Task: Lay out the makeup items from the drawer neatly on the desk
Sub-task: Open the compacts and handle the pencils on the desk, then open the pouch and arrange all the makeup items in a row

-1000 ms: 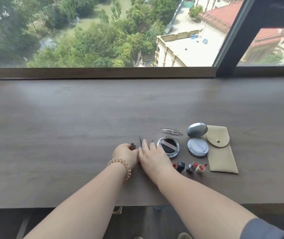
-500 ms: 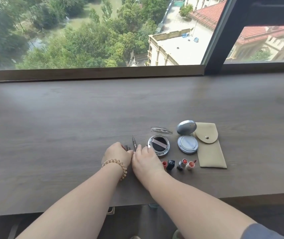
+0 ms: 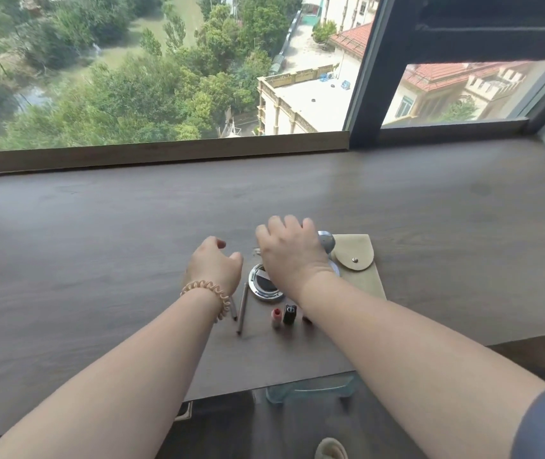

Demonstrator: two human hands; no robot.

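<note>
Makeup items lie on the dark wooden desk (image 3: 99,260). Two thin pencils (image 3: 242,306) rest side by side just below my left hand (image 3: 213,265), which hovers above them with loosely spread fingers and holds nothing. My right hand (image 3: 289,253) is raised over the open round powder case (image 3: 259,286), fingers curled down and apart; it hides the clear lid and most of the silver compact (image 3: 326,241). A pink lipstick (image 3: 276,318) and a black lipstick (image 3: 289,313) lie in front. The beige pouch (image 3: 359,260) lies to the right.
A wooden window ledge (image 3: 165,154) and a dark window frame (image 3: 377,71) bound the desk's far side. The desk's front edge runs near my forearms, with the floor and a pale blue stool (image 3: 311,389) below.
Both hands have let go of the pencils and lifted away. My right hand moved up and right over the powder case and compact. The pencils now lie uncovered on the desk.
</note>
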